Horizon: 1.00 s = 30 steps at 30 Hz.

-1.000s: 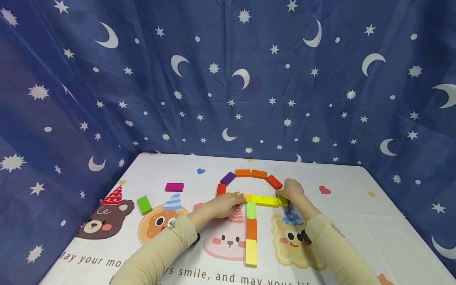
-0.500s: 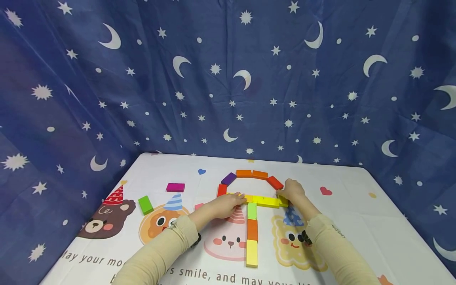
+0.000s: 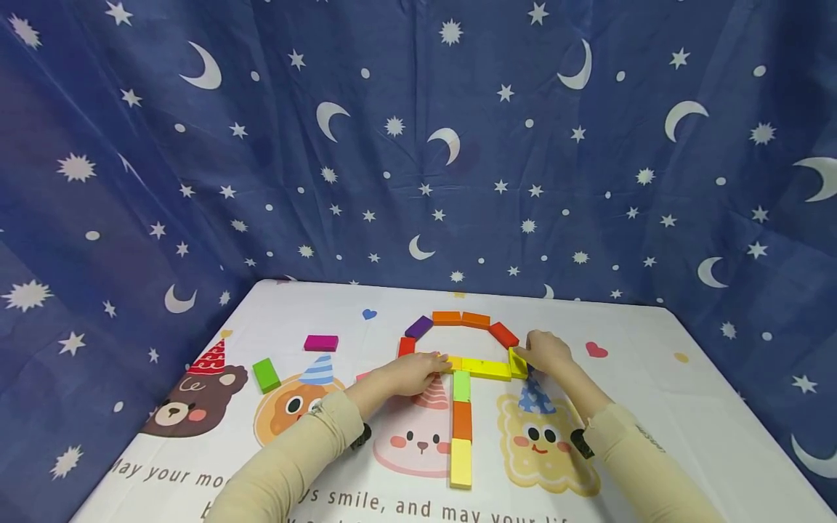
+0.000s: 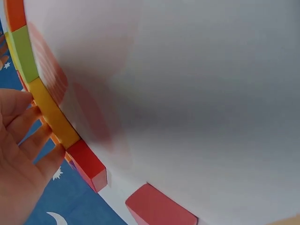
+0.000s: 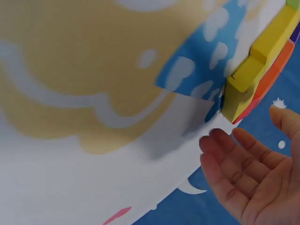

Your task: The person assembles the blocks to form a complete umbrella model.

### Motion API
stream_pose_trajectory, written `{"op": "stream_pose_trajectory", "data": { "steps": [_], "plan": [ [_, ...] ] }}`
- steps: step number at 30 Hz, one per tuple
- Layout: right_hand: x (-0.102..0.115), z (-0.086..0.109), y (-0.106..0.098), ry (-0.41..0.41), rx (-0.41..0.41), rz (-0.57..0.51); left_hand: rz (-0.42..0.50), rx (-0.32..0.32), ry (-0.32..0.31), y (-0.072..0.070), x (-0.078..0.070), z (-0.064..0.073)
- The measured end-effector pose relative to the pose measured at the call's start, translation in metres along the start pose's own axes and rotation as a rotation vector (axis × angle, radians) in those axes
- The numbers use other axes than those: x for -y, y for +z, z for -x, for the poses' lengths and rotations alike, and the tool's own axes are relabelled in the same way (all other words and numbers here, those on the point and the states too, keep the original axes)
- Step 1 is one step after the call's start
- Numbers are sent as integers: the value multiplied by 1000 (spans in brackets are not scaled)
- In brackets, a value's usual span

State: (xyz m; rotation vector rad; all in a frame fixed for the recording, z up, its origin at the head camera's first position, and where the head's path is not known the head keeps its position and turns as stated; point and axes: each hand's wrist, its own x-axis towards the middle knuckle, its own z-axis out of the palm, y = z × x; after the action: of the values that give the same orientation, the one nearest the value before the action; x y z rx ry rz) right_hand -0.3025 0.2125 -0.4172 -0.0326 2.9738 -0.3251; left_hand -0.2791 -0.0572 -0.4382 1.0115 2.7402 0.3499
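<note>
Coloured wooden blocks form an umbrella-like outline on the table. My left hand (image 3: 418,372) lies at the left of its crossbar, fingertips along the side of an orange-yellow block (image 4: 54,112). At the crossbar's other end is a yellow block (image 3: 518,365), beside a longer yellow block (image 3: 487,369). My right hand (image 5: 253,178) is just off that end block, fingers spread apart and holding nothing. Above curve a red block (image 3: 407,346), a purple block (image 3: 419,327), orange blocks (image 3: 447,318) and another red block (image 3: 504,335). Light green (image 3: 461,386), orange and pale yellow blocks make the stem.
Loose on the left lie a magenta block (image 3: 321,343) and a green block (image 3: 266,375). A pink block (image 4: 159,206) sits near my left forearm, partly covered in the head view. Printed cartoon figures mark the white tablecloth (image 3: 654,378); a blue starry curtain (image 3: 588,145) hangs behind.
My right hand has let go of the yellow end block and drawn back to the right, so more of that block shows. The left hand stays at the crossbar.
</note>
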Motion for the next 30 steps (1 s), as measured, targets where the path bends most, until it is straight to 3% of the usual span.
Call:
{"op": "stream_pose_trajectory", "data": {
  "steps": [8, 16, 23, 30],
  "plan": [
    [1, 16, 11, -187, -114, -44, 27, 22, 27, -2, 5, 2],
    [-2, 31, 15, -346, -187, -87, 53, -49, 104, -5, 14, 16],
    [-4, 42, 16, -461, -182, -62, 73, -128, 73, -14, 30, 42],
    [-2, 52, 20, -476, -162, -63, 116, -177, -34, -19, 50, 68]
  ]
}}
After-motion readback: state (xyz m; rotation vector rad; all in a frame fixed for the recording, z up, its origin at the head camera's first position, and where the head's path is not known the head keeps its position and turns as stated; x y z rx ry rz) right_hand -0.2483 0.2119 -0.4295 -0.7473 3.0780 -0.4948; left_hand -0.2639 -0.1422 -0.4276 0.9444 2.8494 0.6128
